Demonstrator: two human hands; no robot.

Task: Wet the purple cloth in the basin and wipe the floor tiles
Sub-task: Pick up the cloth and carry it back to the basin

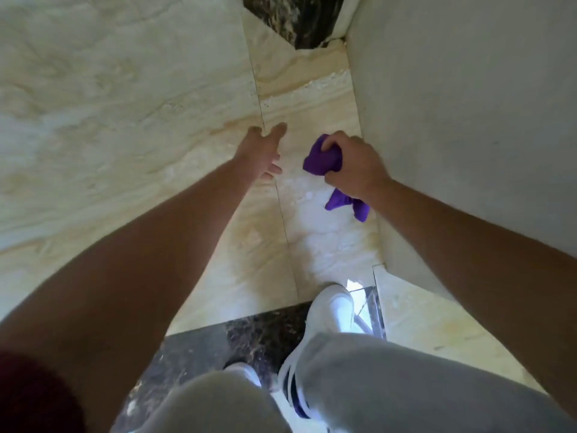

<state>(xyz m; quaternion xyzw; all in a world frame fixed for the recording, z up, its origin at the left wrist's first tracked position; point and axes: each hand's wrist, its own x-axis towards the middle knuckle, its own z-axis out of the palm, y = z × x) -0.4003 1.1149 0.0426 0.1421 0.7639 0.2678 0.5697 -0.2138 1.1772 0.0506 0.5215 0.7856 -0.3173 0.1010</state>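
Observation:
My right hand (352, 165) is closed around a bunched purple cloth (320, 159), with one end of the cloth hanging out below the wrist. The hand and cloth are held just above the cream marble floor tiles (315, 232), close to the wall on the right. My left hand (263, 151) reaches forward over a tile joint with its fingers spread and nothing in it. The tile under the cloth looks glossy and wet. No basin is in view.
A pale wall (468, 120) runs along the right side, with its corner near my feet. A dark speckled stone strip (249, 335) crosses the floor under my white shoes (331, 310). Another dark patch (296, 17) lies at the far end. Open tiled floor spreads to the left.

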